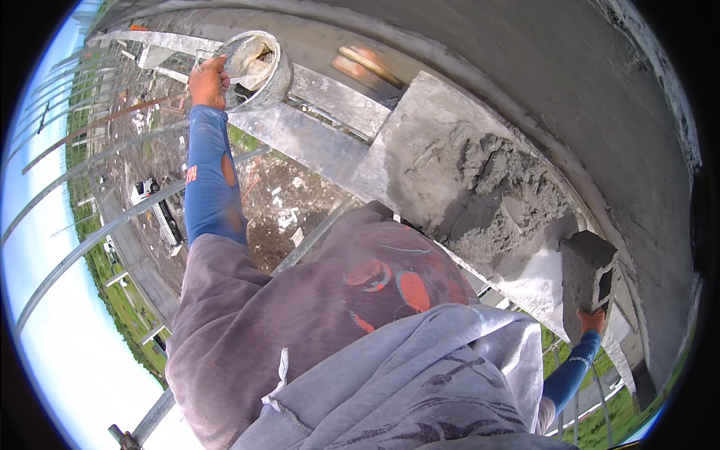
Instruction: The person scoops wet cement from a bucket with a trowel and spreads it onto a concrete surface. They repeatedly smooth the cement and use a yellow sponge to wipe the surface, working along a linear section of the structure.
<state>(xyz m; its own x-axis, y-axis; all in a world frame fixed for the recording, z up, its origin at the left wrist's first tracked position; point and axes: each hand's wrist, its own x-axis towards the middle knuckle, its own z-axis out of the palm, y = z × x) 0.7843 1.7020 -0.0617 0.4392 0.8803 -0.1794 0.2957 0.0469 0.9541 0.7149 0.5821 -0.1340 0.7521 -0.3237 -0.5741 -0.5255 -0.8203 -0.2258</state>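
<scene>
Head cam: mortar [517,187] on brd [418,112] nr grey wall [600,90].

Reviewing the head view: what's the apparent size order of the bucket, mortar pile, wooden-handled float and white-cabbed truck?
Largest to smallest:
1. mortar pile
2. bucket
3. wooden-handled float and white-cabbed truck: too alike to rank; the truck is far off.

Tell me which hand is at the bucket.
The left hand, at the grey bucket's rim; the right hand is away from it, beyond the mortar pile.
</scene>
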